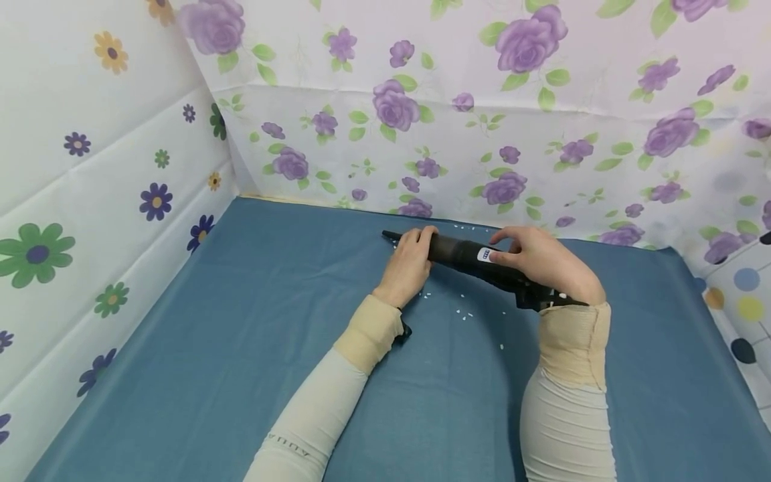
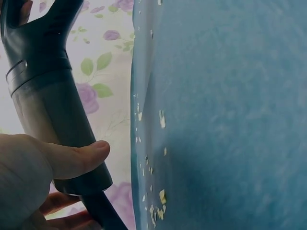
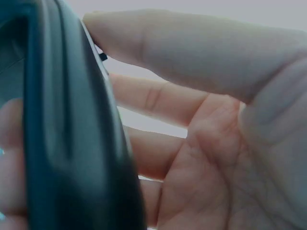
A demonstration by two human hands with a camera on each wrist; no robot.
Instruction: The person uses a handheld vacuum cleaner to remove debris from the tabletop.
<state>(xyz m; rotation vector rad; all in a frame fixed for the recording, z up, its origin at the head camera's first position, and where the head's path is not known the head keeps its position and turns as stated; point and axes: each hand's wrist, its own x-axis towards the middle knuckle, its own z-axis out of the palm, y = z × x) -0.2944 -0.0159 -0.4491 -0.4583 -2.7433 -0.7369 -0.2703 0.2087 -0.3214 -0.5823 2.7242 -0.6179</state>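
Note:
A black handheld vacuum cleaner (image 1: 498,271) slants across the far middle of the blue cloth in the head view, its narrow nozzle (image 1: 391,235) pointing left. My left hand (image 1: 405,268) grips the front end where the nozzle joins; in the left wrist view the thumb (image 2: 79,158) lies across the smoky dust cup (image 2: 57,112). My right hand (image 1: 545,263) holds the handle, thumb beside a small white label (image 1: 484,255). In the right wrist view the fingers wrap behind the handle (image 3: 88,129) and their tips show in its loop.
Small white scraps (image 1: 464,314) are scattered on the blue cloth (image 1: 271,335) below and behind the vacuum. A flower-print sheet (image 1: 361,154) rises along the far edge. Another flowered sheet (image 1: 108,221) stands on the left, and a dotted one (image 1: 747,304) on the right.

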